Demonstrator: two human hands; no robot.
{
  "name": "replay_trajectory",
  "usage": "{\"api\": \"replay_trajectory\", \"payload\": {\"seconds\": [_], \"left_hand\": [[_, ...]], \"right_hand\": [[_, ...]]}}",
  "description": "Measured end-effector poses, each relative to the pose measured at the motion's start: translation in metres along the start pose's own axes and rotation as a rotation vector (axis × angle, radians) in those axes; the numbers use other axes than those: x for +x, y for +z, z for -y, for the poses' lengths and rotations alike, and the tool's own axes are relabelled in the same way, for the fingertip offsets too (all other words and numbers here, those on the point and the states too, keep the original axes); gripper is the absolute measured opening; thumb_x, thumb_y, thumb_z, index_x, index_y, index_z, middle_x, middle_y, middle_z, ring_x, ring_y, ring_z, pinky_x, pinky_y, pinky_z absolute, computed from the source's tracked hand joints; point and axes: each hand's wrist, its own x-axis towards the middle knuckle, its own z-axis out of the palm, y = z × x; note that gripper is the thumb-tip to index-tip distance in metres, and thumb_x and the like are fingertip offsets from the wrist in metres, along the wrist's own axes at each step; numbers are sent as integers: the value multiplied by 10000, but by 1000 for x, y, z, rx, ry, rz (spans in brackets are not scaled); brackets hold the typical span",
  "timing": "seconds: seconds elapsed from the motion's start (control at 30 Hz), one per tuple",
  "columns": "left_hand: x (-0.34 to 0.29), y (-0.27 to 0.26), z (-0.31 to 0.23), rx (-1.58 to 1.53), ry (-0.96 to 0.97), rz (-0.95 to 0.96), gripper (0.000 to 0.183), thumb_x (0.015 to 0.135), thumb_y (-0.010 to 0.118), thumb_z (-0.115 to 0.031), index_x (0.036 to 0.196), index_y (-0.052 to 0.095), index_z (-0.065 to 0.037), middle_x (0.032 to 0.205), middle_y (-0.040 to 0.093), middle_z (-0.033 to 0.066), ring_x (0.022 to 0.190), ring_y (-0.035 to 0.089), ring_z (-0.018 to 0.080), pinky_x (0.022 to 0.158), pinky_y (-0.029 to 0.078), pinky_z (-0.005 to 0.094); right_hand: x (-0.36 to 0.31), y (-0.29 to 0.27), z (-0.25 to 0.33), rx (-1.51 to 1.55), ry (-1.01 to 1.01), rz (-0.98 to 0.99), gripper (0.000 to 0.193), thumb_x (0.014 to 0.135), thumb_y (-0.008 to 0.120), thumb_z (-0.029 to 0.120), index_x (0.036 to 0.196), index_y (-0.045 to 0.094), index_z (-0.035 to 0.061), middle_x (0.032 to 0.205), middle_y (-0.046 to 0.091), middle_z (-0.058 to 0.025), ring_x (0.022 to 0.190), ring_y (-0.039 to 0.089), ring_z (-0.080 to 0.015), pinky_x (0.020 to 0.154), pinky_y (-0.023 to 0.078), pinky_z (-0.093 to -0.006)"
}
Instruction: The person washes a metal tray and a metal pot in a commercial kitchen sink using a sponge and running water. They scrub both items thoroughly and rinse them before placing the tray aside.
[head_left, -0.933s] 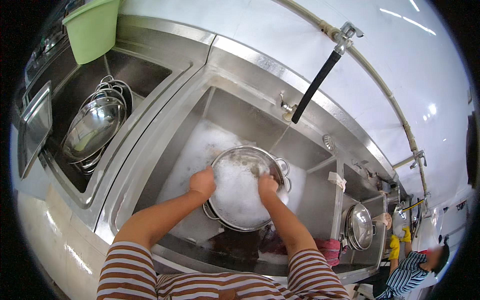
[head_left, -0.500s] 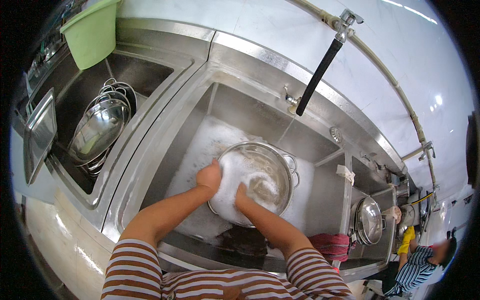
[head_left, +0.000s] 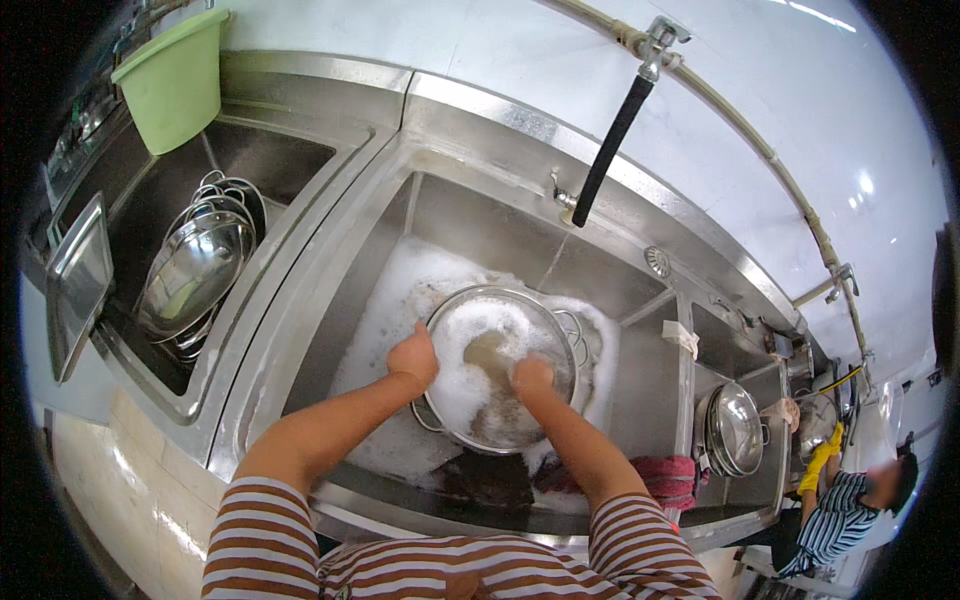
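Left sink: stacked steel pans [head_left: 200,275] lean here, near its right edge.
Left hand [head_left: 413,357]: closed over the left rim of the round pan, thumb up.
Pan, place: round pan [head_left: 564,370] sits in the middle sink [head_left: 325,300], closer to the near edge than the far one, among suds [head_left: 390,300].
Pan, handling: stiff thin metal by the look of it; likely light empty, heavier with the cloudy liquid inside. Foam should make the rim slippery; denting a bigger worry than breaking, and tilting would probably spill.
Pan, hold: rim suits steadying; for lifting, better the near-left loop handle [head_left: 426,413] and the far-right loop handle [head_left: 578,335] together.
Pan, direction: mouth up, roughly level. Round, so no long axis; the line through the handles runs from the sink's near-left corner toward its far-right.
Right hand [head_left: 532,376]: inside the pan, right of its middle, blurred; cannot tell whether fingers close on anything.
Red cloth [head_left: 665,482]: bunched at the middle sink's near-right corner.
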Motion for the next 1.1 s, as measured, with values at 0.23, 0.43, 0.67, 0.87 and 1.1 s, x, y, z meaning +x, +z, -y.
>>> {"api": "replay_trajectory", "payload": {"seconds": [0.23,0.43,0.67,0.87,1.1], "left_hand": [[-55,-3,4,-813,-579,440,254,745,598,-93,925,532,74,787,604,190,751,629,349,512,511,494],[-29,33,41,-798,-519,416,153,790,570,-95,804,558,57,640,557,134,496,562,251,403,477,434],[-21,-9,30,-1430,-590,335,312,894,471,-285,677,498,-62,516,439,45,366,407,182,325,333,335],[-30,-32,18,-1193,-384,106,341,893,480,-307,674,506,-47,517,448,51,385,421,182,340,321,344],[-35,-60,3,-1248,-312,-117,325,860,510,-248,574,455,-106,466,378,-1,355,326,130,341,240,302]], "right_hand": [[-47,-48,25,140,-128,125,223,804,481,145,929,640,53,1010,619,-164,883,619,-297,757,486,-410],[-89,-56,50,186,-403,256,264,759,500,134,923,593,-50,970,604,-235,860,602,-359,725,485,-431],[-56,-20,124,279,-692,-54,239,814,465,103,986,547,-41,953,595,-235,886,573,-385,762,453,-455],[-31,-78,170,1601,-156,-131,315,875,365,192,1058,467,-44,1059,532,-251,1007,501,-387,855,385,-425],[-103,-71,151,1316,-424,50,305,845,373,167,1088,451,0,1008,536,-244,989,512,-369,848,391,-428]]}}
